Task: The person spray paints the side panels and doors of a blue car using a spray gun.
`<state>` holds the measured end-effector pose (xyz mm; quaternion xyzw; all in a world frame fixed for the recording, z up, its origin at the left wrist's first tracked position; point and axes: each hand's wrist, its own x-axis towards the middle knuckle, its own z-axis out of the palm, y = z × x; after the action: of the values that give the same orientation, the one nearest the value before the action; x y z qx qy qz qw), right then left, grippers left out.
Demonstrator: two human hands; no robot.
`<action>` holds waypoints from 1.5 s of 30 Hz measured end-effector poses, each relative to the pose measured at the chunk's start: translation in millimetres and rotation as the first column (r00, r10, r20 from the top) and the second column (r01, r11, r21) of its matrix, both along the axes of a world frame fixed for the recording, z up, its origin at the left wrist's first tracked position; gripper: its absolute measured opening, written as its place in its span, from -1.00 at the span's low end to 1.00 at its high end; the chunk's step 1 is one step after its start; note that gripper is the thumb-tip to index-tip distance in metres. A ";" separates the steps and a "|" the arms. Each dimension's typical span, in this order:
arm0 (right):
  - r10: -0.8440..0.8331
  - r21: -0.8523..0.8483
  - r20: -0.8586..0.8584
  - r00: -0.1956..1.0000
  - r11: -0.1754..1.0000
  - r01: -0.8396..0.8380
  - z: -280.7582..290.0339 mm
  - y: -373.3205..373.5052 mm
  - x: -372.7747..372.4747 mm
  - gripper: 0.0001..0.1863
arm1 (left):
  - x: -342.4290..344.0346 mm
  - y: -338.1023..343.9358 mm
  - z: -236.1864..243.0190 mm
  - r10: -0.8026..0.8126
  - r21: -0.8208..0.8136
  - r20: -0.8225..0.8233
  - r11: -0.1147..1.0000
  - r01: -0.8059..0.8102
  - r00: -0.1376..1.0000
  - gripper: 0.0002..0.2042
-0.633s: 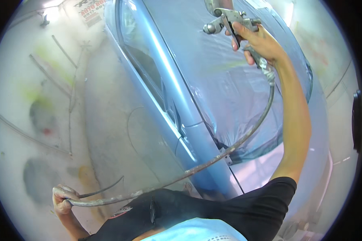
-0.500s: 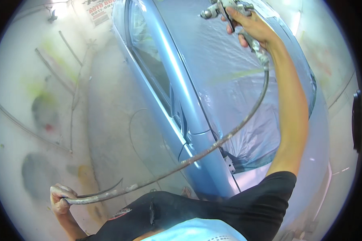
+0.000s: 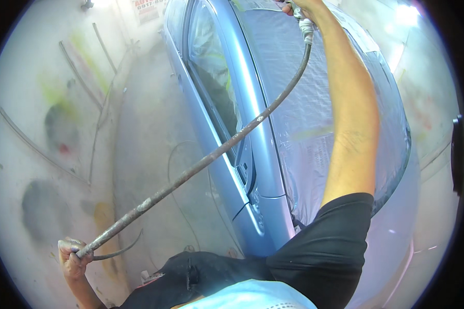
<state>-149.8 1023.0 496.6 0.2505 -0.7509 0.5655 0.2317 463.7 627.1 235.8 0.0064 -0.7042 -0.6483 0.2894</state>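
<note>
My right hand (image 3: 310, 6) reaches far over the car and is cut by the top edge. Its fingers are wrapped round a spray gun (image 3: 297, 12), of which only the lower grip and the pale, wrapped hose joint show. From there a paint-spattered air hose (image 3: 201, 165) runs down across the car's side to my left hand (image 3: 73, 257). That hand is closed on the hose at the lower left, out from my body, and a short stretch hangs beyond it. Beneath the hose stands a light blue car (image 3: 245, 74), its windscreen covered with clear masking film (image 3: 307, 165).
A paint-stained pale wall (image 3: 31, 134) with thin pipes rises on the left. Thin lines lie on the hazy grey floor (image 3: 144, 129) beside the car. The side window (image 3: 211, 77) has film in it. A bright lamp (image 3: 407, 14) shines at the upper right.
My right hand and the spray gun have moved farther away, so most of the gun is out of view. The hose is pulled straighter. My left hand keeps its hold.
</note>
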 end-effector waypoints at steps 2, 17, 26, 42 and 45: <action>-0.018 0.031 0.005 1.000 0.999 0.018 -2.7 3.0 47.8 -0.55 | 0.6 4.3 -3.6 -0.012 0.014 0.025 1.000 0.011 1.000 -0.49; -0.066 0.238 0.124 0.990 0.971 0.035 -118.0 164.0 336.2 -0.41 | -14.8 -22.8 -1.7 -0.417 -0.039 -0.050 0.909 0.415 0.908 -0.48; -0.036 0.142 0.344 0.938 0.990 -0.014 -165.1 226.5 472.7 -0.36 | -35.7 9.2 34.5 -0.621 -0.015 0.076 0.782 0.624 0.780 -0.48; -0.167 0.365 0.148 0.975 0.925 0.103 -74.8 151.8 325.4 -0.43 | -41.3 -19.6 -3.4 -0.551 0.019 0.201 0.829 0.559 0.810 -0.51; -0.212 0.312 0.022 0.977 0.930 0.195 -7.8 92.7 302.2 -0.39 | -21.0 -77.2 -29.2 -0.386 0.007 0.080 0.922 0.386 0.919 -0.48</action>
<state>152.5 1115.6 488.9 0.1888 -0.8577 0.4212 0.2265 442.7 549.8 206.6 -0.1080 -0.7055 -0.6887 0.1277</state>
